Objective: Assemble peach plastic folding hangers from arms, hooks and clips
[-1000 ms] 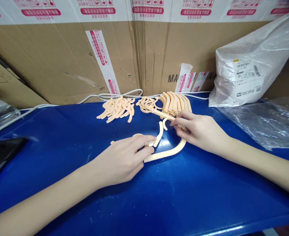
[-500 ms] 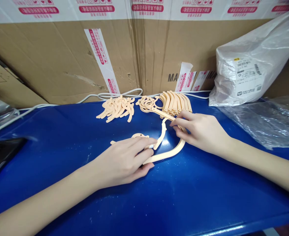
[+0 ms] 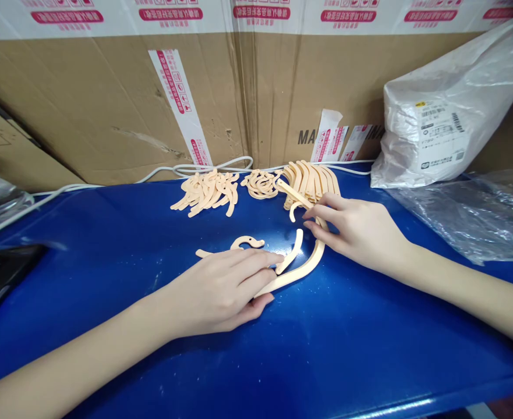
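Observation:
A long cream curved strip, which looks like a folding clothes hanger's arm [image 3: 295,274], stretches between my hands. My left hand [image 3: 225,288] is closed on its near end, thumb below and fingers above. Those fingertips also touch a short curved strip [image 3: 292,251]. Farther up, my right hand [image 3: 352,227] pinches the long pieces around their bend. From its fingers a straight cream arm [image 3: 293,194] points to the back left, and a small curved end [image 3: 294,212] pokes out below it. A cream hook [image 3: 243,240] lies just behind my left hand, which partly covers it.
At the back of the blue table [image 3: 282,361] lie piles of short curved strips [image 3: 210,191], hooks [image 3: 260,185] and larger arms [image 3: 311,180]. Cardboard boxes [image 3: 186,87] stand behind a white cable [image 3: 151,174]. A white parcel bag [image 3: 443,116] is right; a dark phone-like object [image 3: 7,267] is left.
The short strip under my left fingertips has come apart from the curved end by my right hand, leaving a gap. More of the hook behind my left hand shows.

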Demonstrator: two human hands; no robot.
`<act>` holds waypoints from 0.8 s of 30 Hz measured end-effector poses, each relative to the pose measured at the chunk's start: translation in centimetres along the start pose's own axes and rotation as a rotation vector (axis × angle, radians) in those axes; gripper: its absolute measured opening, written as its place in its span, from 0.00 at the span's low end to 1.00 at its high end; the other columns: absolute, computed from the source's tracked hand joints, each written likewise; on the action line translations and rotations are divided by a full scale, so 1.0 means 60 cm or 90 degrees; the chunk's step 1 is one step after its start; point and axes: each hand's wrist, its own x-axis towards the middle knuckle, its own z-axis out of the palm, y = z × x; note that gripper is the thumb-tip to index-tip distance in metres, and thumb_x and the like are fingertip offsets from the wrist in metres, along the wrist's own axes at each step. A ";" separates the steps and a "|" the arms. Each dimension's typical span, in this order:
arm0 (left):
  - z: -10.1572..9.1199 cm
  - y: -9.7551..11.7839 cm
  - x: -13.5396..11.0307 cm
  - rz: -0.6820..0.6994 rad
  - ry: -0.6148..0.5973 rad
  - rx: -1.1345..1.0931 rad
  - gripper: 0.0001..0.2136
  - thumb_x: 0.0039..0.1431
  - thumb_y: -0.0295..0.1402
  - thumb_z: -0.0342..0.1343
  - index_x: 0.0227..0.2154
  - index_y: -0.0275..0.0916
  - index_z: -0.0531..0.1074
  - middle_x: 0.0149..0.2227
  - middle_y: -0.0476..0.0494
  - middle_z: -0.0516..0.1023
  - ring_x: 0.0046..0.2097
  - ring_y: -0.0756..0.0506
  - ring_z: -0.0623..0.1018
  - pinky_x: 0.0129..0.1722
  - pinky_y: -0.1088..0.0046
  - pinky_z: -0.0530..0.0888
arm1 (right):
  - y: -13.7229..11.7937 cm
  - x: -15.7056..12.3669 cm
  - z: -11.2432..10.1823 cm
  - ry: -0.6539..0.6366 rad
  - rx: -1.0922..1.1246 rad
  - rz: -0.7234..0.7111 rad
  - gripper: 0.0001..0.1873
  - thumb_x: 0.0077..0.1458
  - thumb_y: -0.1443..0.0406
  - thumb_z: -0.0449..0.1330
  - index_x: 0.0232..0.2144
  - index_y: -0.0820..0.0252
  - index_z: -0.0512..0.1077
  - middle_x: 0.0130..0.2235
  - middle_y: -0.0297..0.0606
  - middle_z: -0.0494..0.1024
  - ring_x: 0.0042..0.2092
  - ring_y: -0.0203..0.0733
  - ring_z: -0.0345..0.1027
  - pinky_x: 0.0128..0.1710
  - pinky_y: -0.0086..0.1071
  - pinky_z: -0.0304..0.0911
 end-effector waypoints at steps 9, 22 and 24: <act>0.002 0.003 0.000 0.008 0.026 -0.048 0.10 0.62 0.23 0.51 0.45 0.33 0.71 0.49 0.41 0.78 0.48 0.47 0.77 0.47 0.71 0.75 | -0.001 0.002 0.000 -0.016 0.019 -0.013 0.15 0.63 0.57 0.50 0.42 0.54 0.74 0.37 0.36 0.74 0.34 0.40 0.70 0.28 0.32 0.56; 0.008 -0.011 -0.004 -0.069 0.015 -0.085 0.12 0.63 0.23 0.49 0.48 0.37 0.69 0.49 0.43 0.76 0.50 0.48 0.76 0.50 0.71 0.73 | 0.001 0.002 0.001 -0.021 0.040 -0.077 0.14 0.63 0.62 0.50 0.42 0.58 0.74 0.38 0.39 0.74 0.36 0.40 0.70 0.31 0.32 0.59; 0.008 -0.017 -0.005 -0.103 0.015 -0.087 0.13 0.63 0.23 0.49 0.48 0.38 0.68 0.49 0.43 0.76 0.50 0.47 0.75 0.50 0.69 0.73 | 0.001 0.002 0.002 -0.034 0.058 -0.104 0.14 0.64 0.62 0.49 0.43 0.58 0.74 0.39 0.40 0.74 0.36 0.39 0.70 0.32 0.32 0.60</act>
